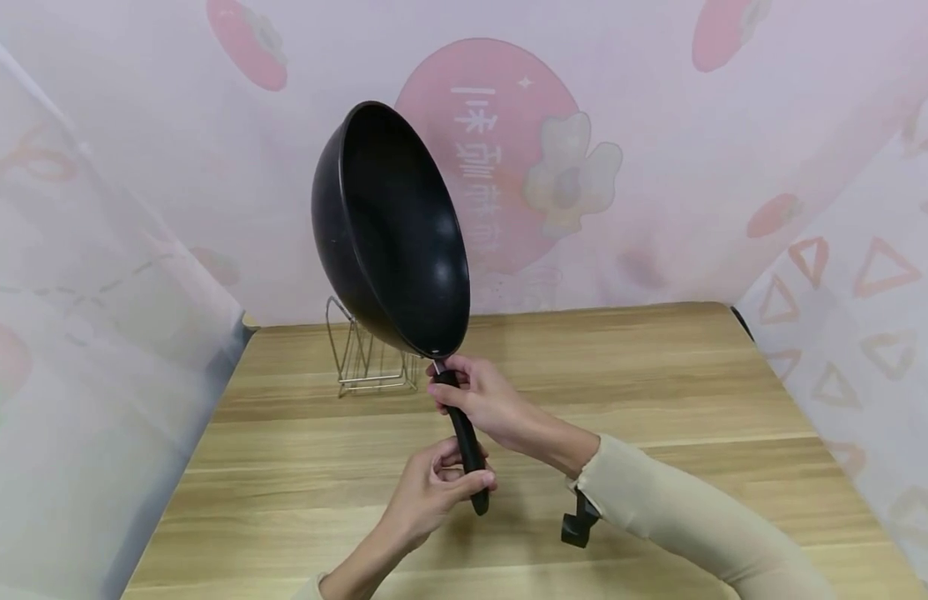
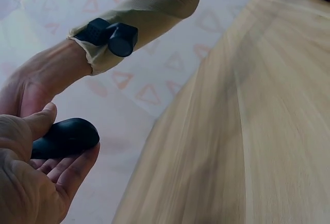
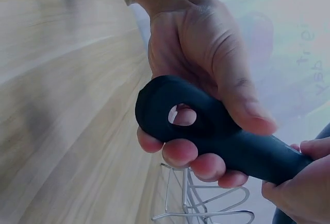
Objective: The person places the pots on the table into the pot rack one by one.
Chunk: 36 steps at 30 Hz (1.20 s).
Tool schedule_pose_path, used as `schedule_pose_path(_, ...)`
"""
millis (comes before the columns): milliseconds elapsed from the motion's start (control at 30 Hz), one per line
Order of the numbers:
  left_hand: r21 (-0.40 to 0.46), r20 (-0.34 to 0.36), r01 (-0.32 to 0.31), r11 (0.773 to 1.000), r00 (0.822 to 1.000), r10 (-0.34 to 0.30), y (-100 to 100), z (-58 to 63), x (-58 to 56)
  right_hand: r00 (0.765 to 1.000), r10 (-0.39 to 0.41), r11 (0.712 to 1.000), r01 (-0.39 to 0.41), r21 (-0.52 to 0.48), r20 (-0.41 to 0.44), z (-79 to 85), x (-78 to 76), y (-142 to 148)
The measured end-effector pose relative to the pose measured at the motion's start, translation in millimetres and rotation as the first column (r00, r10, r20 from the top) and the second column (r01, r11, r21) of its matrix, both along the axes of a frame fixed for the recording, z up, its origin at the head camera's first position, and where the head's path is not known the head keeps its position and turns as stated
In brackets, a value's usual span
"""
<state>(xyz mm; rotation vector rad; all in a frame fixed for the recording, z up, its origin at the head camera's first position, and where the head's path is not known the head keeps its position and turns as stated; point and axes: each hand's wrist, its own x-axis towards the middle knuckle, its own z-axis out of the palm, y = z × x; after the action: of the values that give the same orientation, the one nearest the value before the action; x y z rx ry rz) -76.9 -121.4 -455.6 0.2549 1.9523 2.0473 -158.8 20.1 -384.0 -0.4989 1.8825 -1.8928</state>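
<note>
A deep black wok [image 1: 404, 225] is held up off the table, tilted, its hollow facing right and toward me. My right hand [image 1: 490, 404] pinches the upper part of its black handle [image 1: 470, 446], close to the pan. Lower down, my left hand [image 1: 434, 492] holds the handle's end between thumb and fingers. The right wrist view shows the left hand's fingers under the handle end, where there is a hanging hole, and part of the right hand [image 3: 304, 183] at the edge. In the left wrist view, the left hand [image 2: 31, 167] surrounds the rounded handle tip [image 2: 72, 134].
A silver wire rack [image 1: 377, 383] stands on the wooden table [image 1: 644, 367] behind the wok, partly hidden by it. Printed pink cloth walls [image 1: 651, 92] enclose the table's back and sides. A small black device [image 1: 576, 527] is strapped at the right sleeve.
</note>
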Motion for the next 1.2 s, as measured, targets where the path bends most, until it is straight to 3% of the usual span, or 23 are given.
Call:
schedule_pose_path(267,-0.067,-0.036,-0.039,0.997,0.999,0.036,-10,-1.1,-1.6,1.000,0.026,0.999,-0.025,-0.042,0.013,-0.1,-4.0,-8)
schedule_pose_path(533,-0.127,-0.051,-0.077,0.989,0.996,0.071,-21,0.2,-4.6,0.995,0.081,0.996,-0.083,-0.036,-0.058,-0.7,-10.8,-16)
schedule_pose_path(833,-0.154,-0.076,-0.091,0.984,0.994,0.080,-35,3.5,-4.9,0.993,0.107,0.993,-0.109,-0.037,-0.047,4.9,-11.6,-29)
schedule_pose_path(1200,-0.221,-0.113,-0.117,0.968,0.989,0.094,-54,10.9,-5.8,0.988,0.128,0.989,-0.134,-0.066,-0.090,4.7,-16.1,-45)
